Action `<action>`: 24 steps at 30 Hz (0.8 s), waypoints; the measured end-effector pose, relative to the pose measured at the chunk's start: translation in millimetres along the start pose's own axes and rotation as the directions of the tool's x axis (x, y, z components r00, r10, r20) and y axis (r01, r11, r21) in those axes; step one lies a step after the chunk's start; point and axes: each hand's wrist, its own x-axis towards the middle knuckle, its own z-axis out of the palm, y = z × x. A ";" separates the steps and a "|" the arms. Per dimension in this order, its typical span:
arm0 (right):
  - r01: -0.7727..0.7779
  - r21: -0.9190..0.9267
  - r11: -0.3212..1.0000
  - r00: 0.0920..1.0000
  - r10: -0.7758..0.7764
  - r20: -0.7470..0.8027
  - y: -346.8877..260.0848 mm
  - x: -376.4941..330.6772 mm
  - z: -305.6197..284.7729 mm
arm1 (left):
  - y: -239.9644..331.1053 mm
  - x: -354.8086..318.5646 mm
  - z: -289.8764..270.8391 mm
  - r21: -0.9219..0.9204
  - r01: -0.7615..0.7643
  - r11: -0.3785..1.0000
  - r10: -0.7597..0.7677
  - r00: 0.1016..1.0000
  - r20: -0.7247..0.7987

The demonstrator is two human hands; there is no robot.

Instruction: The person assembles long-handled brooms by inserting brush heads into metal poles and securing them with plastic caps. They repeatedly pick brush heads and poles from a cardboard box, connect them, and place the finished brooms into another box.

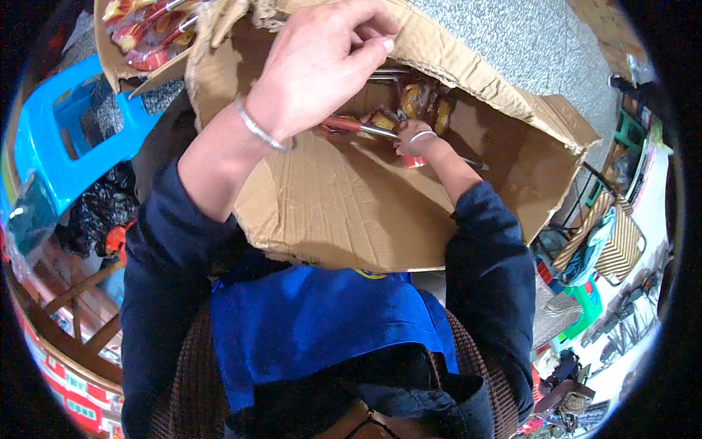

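A large open cardboard box (344, 197) lies tilted before me, its mouth facing up. My right hand (415, 139) reaches down into it, fingers closed at the end of a shiny metal rod with a red handle (342, 124); its exact kind is unclear. Beside that hand are yellow-and-red pieces in clear wrapping (412, 101). Above the box's far side hovers my left hand (329, 55), fingers curled and thumb near the index fingertip. Whatever it may pinch is hidden. Touching the torn cardboard edge cannot be told from here.
At the far left, a second carton (110, 55) holds several wrapped red-and-yellow items with metal rods. A blue plastic stool (51, 139) stands left of my arm, above a black bag (102, 212). On the right are a striped woven object (618, 238) and a green plastic piece (587, 311).
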 end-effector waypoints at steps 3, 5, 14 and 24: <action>0.127 0.152 0.980 0.981 -0.102 -0.163 -0.7 -52.9 -30.4 | -0.9 0.1 -4.9 0.048 0.019 0.999 -0.023 0.996 0.083; 0.182 0.303 0.936 0.951 -0.089 -0.297 -4.3 -93.9 -44.0 | -2.2 -1.7 -8.3 0.047 -0.005 0.999 0.000 0.995 0.097; 0.540 0.674 0.504 0.737 0.103 -0.668 -10.9 -241.0 -25.7 | -0.2 -8.1 -14.7 -0.624 0.127 0.771 0.005 0.979 0.204; 0.926 0.291 0.238 0.143 0.494 -0.858 -36.4 -302.6 -16.1 | 50.2 -116.1 32.6 -0.600 0.314 0.736 -0.172 0.944 0.283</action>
